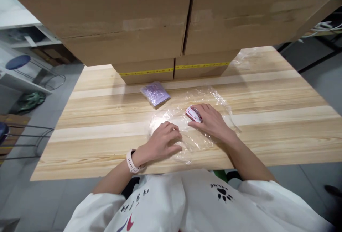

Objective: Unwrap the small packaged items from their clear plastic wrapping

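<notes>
1. The left hand (162, 141) lies flat, fingers loosely curled, pressing the clear plastic wrap (213, 98) on the table (267, 118).
2. The right hand (210, 120) grips a small red-and-white box (192, 114) at its 9 o'clock.
3. A purple packet (155, 93) lies at 11 o'clock.

The person wore a white short-sleeved shirt (192, 203) with a black paw print (223, 193), small black letters above it and dark characters on the left side. A pale pink watch (131, 161) sat on the left wrist; both forearms were bare.
</notes>
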{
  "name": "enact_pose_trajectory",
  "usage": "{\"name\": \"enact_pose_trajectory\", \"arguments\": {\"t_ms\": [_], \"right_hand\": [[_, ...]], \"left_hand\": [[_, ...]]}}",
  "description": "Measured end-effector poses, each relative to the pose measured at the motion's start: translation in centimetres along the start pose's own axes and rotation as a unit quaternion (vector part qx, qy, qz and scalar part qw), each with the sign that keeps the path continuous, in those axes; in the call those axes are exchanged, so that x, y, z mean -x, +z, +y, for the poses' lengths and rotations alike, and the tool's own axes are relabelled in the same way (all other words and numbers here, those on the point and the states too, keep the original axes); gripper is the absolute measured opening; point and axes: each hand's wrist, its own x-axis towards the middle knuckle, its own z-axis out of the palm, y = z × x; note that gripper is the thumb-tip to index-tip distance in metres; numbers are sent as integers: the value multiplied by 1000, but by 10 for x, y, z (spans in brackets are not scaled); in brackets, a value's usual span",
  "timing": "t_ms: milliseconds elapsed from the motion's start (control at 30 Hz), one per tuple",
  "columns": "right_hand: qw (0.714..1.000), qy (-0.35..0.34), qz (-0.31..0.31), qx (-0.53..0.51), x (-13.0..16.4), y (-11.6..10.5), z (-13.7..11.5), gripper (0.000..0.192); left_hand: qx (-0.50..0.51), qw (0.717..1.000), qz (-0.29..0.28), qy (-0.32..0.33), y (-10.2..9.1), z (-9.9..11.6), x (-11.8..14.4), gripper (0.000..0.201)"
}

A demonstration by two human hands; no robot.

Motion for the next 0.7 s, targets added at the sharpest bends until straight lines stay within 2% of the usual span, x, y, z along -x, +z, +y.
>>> {"name": "enact_pose_trajectory", "arguments": {"t_ms": [100,200,333,400,467,567,633,700], "right_hand": [[1000,13,9,-23,0,-1,4,35],[998,25,21,-51,-1,-6,11,31],[997,47,33,-46,-1,-6,12,34],[996,56,47,-45,-1,-3,8,33],[996,52,67,-41,0,1,2,30],[996,35,74,-17,1,8,-6,27],[998,24,61,9,1,12,-9,27],[998,15,46,33,2,16,-10,32]], "left_hand": [[-31,997,-69,2,2,0,1,27],[-33,996,-86,-14,-3,-4,1,11],[-4,995,-96,-23,-18,-11,0,31],[-6,997,-60,-38,-20,-15,0,40],[-21,997,20,-72,-16,-18,1,44],[-62,983,128,-115,-2,-18,-1,35],[-110,977,139,-122,7,-16,-2,23],[-157,973,114,-124,12,-13,-4,26]]}}
